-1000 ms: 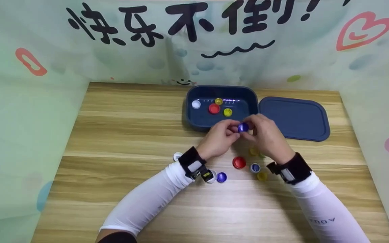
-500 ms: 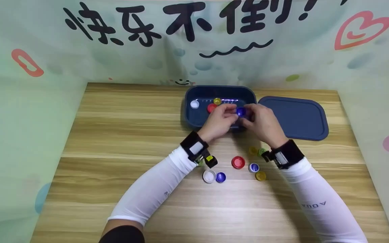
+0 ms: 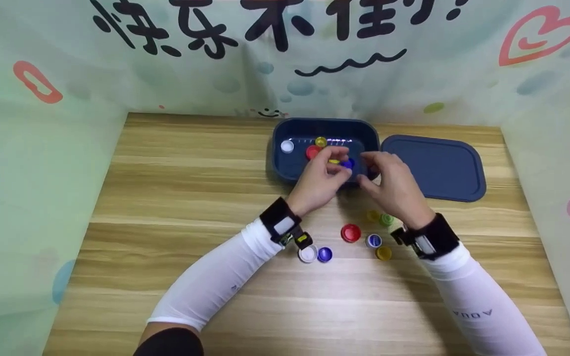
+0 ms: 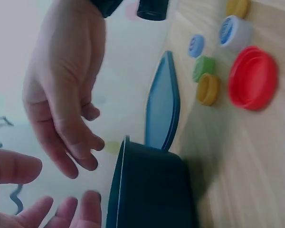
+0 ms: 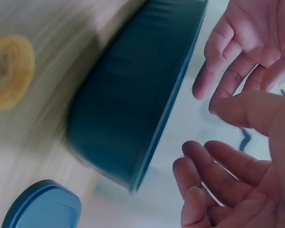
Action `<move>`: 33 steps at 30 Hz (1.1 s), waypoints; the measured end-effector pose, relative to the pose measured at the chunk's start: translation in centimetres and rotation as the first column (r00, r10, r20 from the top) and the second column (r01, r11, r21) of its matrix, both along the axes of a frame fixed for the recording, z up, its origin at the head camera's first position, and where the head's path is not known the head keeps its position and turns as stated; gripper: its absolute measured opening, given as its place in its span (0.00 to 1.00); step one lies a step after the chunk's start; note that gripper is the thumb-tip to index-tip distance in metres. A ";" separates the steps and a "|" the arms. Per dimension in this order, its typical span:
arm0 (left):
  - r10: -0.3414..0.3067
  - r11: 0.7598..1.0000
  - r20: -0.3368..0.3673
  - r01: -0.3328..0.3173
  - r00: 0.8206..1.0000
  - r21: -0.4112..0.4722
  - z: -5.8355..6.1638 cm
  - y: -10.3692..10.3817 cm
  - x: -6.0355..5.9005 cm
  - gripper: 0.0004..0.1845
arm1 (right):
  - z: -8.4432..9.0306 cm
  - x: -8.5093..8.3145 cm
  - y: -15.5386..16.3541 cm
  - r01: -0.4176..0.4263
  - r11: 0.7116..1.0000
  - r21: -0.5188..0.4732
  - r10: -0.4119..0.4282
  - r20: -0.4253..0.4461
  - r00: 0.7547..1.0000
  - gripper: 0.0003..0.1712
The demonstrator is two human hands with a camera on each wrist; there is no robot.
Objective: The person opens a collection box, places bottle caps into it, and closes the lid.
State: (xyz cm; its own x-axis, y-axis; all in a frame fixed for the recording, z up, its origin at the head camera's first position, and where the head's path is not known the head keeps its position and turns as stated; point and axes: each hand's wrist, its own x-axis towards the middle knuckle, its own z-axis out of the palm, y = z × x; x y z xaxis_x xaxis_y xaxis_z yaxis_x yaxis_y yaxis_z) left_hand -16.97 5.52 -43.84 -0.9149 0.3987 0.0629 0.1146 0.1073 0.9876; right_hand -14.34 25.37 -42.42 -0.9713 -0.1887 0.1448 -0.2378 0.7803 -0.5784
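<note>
Above the front of a dark blue plastic box [image 3: 290, 167], my left hand [image 3: 317, 184] and right hand [image 3: 395, 187] hover apart with relaxed fingers. Nothing is between the fingers of either hand; the left wrist view and right wrist view both show bare fingertips. A blue bottle cap [image 3: 348, 163] lies in the box, just beyond my left fingertips and partly covered by them. Beside it a yellow cap [image 3: 334, 161] peeks out behind the left hand. Also inside are a red cap [image 3: 312, 152], a second yellow cap [image 3: 320, 142] and a white cap [image 3: 287, 146].
The box's flat lid [image 3: 433, 168] lies to its right. In front are a red cap [image 3: 351, 233], blue-and-white cap [image 3: 373, 241], yellow caps [image 3: 384, 253], a green cap [image 3: 387, 219], a white cap [image 3: 308, 254] and a blue cap [image 3: 324, 255]. A printed cloth [image 3: 206, 89] hangs behind.
Both hands carried the blue cap forward over the box, then let it go. It now lies inside, and the hands have parted slightly.
</note>
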 end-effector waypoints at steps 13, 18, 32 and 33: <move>-0.274 0.838 -0.198 0.133 0.941 -0.530 -1.3 -1.4 4.7 0.27 | -1.1 5.5 0.2 -0.173 0.977 0.122 0.173 0.011 0.985 0.24; -0.380 0.701 -0.246 0.104 0.892 -0.706 -2.7 -1.2 5.3 0.27 | -2.9 7.0 0.1 -0.222 0.947 0.230 0.224 0.018 0.974 0.27; -0.464 0.597 -0.251 0.091 0.850 -0.797 -4.8 0.3 5.8 0.12 | -6.2 7.7 0.2 -0.225 0.945 0.238 0.238 -0.027 0.971 0.19; -0.462 0.602 -0.244 0.100 0.853 -0.792 -4.7 0.3 5.8 0.12 | -6.2 7.7 0.2 -0.225 0.946 0.232 0.236 -0.021 0.971 0.19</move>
